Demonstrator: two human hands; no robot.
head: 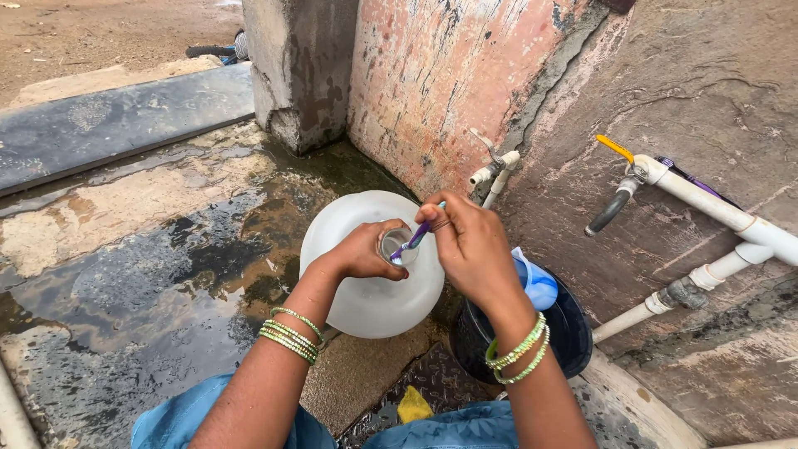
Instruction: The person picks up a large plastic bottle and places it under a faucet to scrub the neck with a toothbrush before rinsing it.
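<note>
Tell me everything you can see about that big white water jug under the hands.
The jug is round, translucent white plastic, standing upright on wet, stained concrete ground below a wall tap. Seen from above, its narrow mouth is open, with no cap on it. The left hand grips the neck, while the right hand pokes a purple toothbrush into the opening. A black bucket sits right beside it. Whether it holds water cannot be told.

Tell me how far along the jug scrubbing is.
Done: the ground is wet, so water has already run. In hand: the left hand grips the neck of the white jug while the right hand works a toothbrush in its mouth. Left: the jug's outside looks untouched, and the tap is not running for a rinse.
</note>
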